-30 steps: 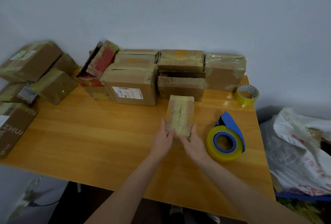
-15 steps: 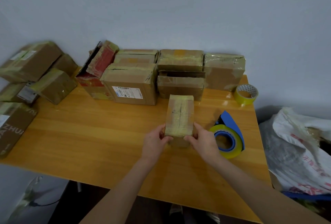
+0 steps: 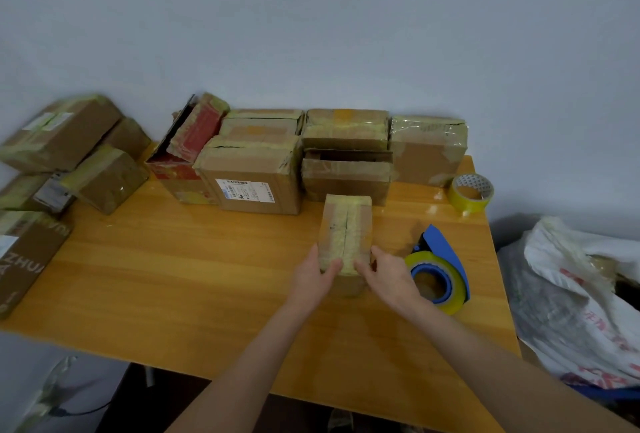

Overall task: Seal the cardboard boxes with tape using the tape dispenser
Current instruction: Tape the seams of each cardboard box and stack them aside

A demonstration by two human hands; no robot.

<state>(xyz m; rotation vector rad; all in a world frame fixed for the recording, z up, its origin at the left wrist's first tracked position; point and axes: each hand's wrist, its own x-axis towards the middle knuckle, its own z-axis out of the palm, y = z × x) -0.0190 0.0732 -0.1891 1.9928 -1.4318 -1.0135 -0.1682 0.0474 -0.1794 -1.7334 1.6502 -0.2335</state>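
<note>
A small cardboard box (image 3: 346,228) stands on the wooden table (image 3: 194,259), its top covered with yellowish tape and a dark seam down the middle. My left hand (image 3: 311,276) grips its near left corner, thumb on the top edge. My right hand (image 3: 388,276) grips the near right corner, thumb on the top too. The blue tape dispenser (image 3: 440,273) with its yellow roll lies on the table just right of my right hand, untouched.
Several taped cardboard boxes (image 3: 256,173) are stacked along the wall at the back and on the left (image 3: 62,134). A loose yellow tape roll (image 3: 472,192) sits at the back right corner. A white plastic sack (image 3: 581,301) lies off the table's right edge.
The small box went from lying flat under my fingertips to being gripped at both near corners and raised slightly. My thumbs now sit on its top edge.
</note>
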